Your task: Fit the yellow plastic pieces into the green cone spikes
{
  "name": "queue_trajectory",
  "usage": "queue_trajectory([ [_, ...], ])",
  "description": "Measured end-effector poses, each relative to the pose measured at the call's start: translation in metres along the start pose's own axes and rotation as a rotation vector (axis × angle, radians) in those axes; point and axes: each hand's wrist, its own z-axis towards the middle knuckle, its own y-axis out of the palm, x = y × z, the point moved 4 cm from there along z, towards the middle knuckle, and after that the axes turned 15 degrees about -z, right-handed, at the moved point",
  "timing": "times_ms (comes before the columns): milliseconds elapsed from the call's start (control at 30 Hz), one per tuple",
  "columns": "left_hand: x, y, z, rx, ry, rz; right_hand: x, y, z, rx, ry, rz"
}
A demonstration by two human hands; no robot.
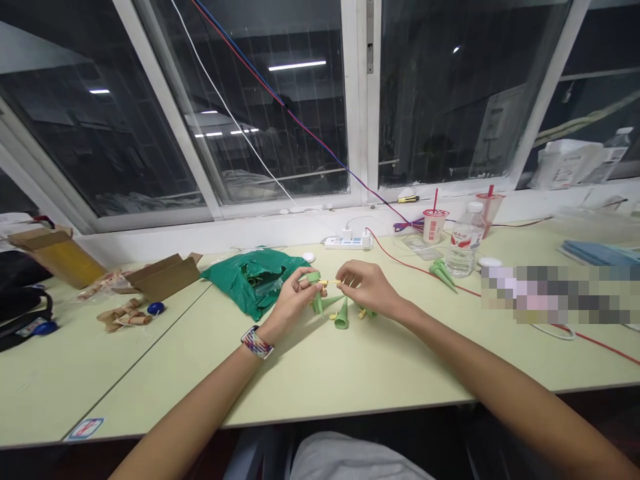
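Observation:
My left hand (294,297), with a watch on its wrist, is closed around a small green cone (313,276) whose wide end points up. Between the two hands stretches a thin yellow piece (331,283), perhaps a strip or cord, at the cone's side. The fingertips of my right hand (373,287) pinch its far end. Under my hands lie several more green cones (341,321), and small yellow bits (363,313) show beside them. My right hand partly covers one of these cones.
A torn green plastic bag (233,280) lies left of my hands. Behind are a power strip (349,243) and a red cable (395,261). To the right stand a water bottle (463,250), drink cups (434,227) and more green cones (442,272). Wooden toys (125,317) lie left.

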Motion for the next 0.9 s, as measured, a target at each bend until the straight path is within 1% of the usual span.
queue_trajectory([
  [67, -0.002, 0.0, 0.0, -0.022, -0.002, 0.008, 0.0, -0.002, -0.004, 0.026, 0.011, 0.001],
  [200, -0.007, -0.001, 0.001, -0.077, -0.019, 0.051, 0.0, -0.005, -0.01, 0.016, 0.011, 0.01],
  [300, -0.007, 0.0, 0.0, -0.116, -0.017, 0.11, -0.005, -0.001, -0.012, 0.012, -0.018, 0.013],
  [367, -0.005, 0.003, -0.001, -0.114, 0.001, 0.14, -0.007, 0.003, -0.014, 0.02, -0.021, 0.024],
  [433, -0.003, 0.006, -0.003, -0.101, 0.02, 0.149, -0.006, 0.008, -0.016, 0.014, 0.042, 0.104],
  [500, 0.0, 0.01, -0.006, -0.087, 0.064, 0.157, 0.0, 0.015, -0.017, -0.021, 0.183, 0.265],
  [533, 0.002, 0.012, -0.008, -0.081, 0.103, 0.174, 0.004, 0.019, -0.017, -0.051, 0.259, 0.353],
  [600, 0.006, 0.015, -0.012, -0.052, 0.227, 0.263, 0.011, 0.027, -0.018, -0.12, 0.379, 0.499],
  [700, 0.012, 0.016, -0.019, -0.018, 0.463, 0.493, 0.017, 0.037, -0.017, -0.206, 0.467, 0.628],
  [733, 0.013, 0.016, -0.022, -0.035, 0.547, 0.581, 0.019, 0.04, -0.017, -0.228, 0.487, 0.647],
  [833, 0.015, 0.021, -0.03, -0.176, 0.789, 0.825, 0.021, 0.044, -0.019, -0.276, 0.533, 0.62],
  [900, 0.015, 0.024, -0.034, -0.255, 0.883, 0.931, 0.022, 0.045, -0.02, -0.309, 0.559, 0.587],
])
